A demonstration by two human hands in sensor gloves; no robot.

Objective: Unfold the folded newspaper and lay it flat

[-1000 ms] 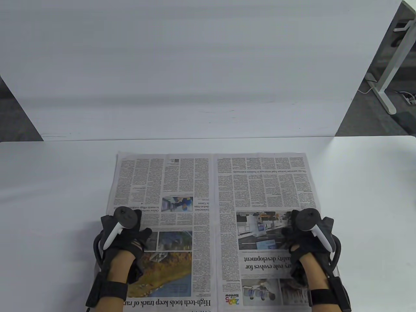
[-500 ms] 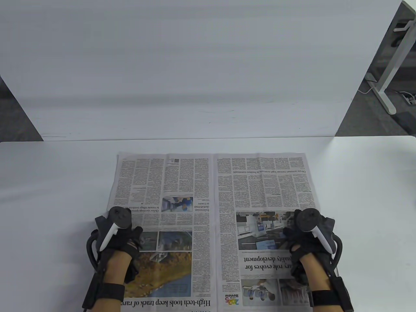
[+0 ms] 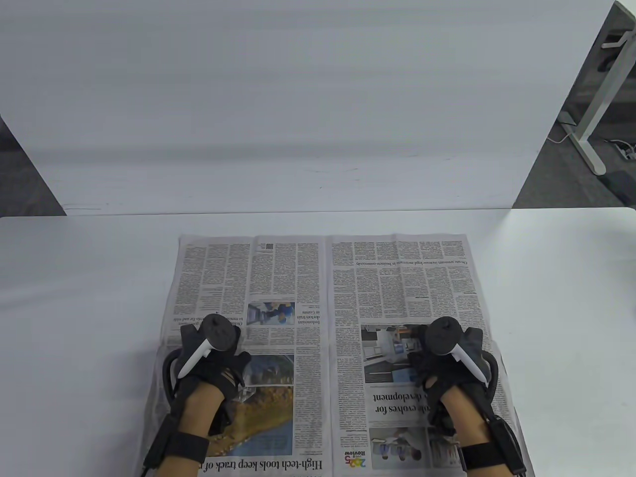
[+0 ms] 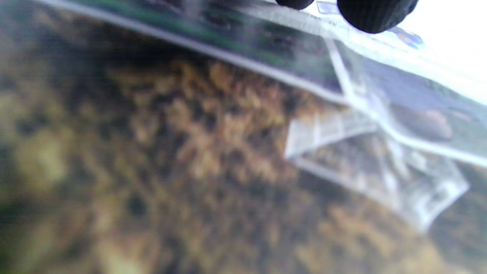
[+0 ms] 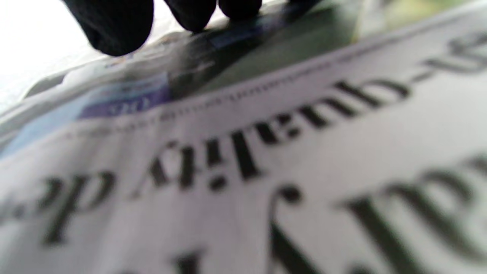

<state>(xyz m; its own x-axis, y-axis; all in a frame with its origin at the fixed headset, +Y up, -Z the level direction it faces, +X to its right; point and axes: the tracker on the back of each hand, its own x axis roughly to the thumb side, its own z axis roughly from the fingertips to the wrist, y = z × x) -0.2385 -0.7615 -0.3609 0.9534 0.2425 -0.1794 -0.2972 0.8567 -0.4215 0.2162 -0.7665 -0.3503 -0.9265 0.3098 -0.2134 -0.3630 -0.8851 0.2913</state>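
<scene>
The newspaper (image 3: 348,278) lies opened out as a two-page spread on the white table (image 3: 74,298), print upside down to me, centre fold running front to back. My left hand (image 3: 211,360) rests on the left page over the colour landscape photo. My right hand (image 3: 444,362) rests on the right page beside the headline. Neither hand grips the paper. The left wrist view shows the photo (image 4: 190,152) blurred and close, with fingertips (image 4: 374,15) at the top. The right wrist view shows large headline print (image 5: 266,152) under the fingertips (image 5: 114,26).
A white backboard (image 3: 298,99) stands along the table's far edge. A white desk leg (image 3: 591,124) and cables stand on the floor at the far right. Bare table surface lies left and right of the paper.
Both hands have slid inward across the paper from its outer edges toward the centre fold. The paper's outer front edges now show beside the wrists.
</scene>
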